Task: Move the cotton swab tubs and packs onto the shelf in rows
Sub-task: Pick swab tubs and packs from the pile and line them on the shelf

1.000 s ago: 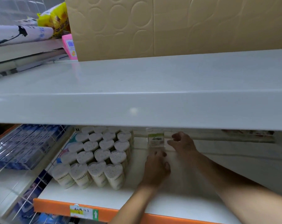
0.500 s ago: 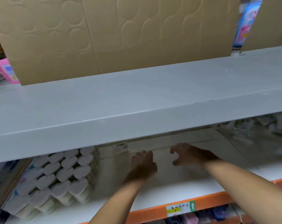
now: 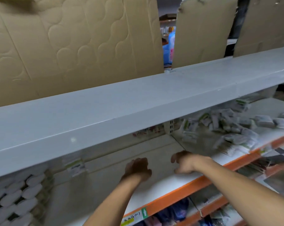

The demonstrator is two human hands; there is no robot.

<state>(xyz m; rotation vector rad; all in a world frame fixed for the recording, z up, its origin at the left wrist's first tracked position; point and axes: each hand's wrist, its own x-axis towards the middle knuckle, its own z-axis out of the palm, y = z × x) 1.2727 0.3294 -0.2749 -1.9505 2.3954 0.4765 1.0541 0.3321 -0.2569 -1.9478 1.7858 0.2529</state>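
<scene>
Both hands drew back empty, loosely curled: left hand (image 3: pixel 138 168), right hand (image 3: pixel 185 163); right nearer heaped clear plastic swab packs (image 3: pixel 232 132) at right.

The tubs (image 3: pixel 15 196) stood in rows at the left end of the shelf (image 3: pixel 167 181), under the upper shelf (image 3: pixel 121 108). One pack (image 3: pixel 75 166) stood just right of them, toward the back. Both hands, the left hand (image 3: pixel 138 168) and the right hand (image 3: pixel 185 162), were over the bare middle stretch. A heap of packs (image 3: pixel 232 128) lay farther right. Cardboard sheets (image 3: pixel 72 46) stood behind the upper shelf.
</scene>
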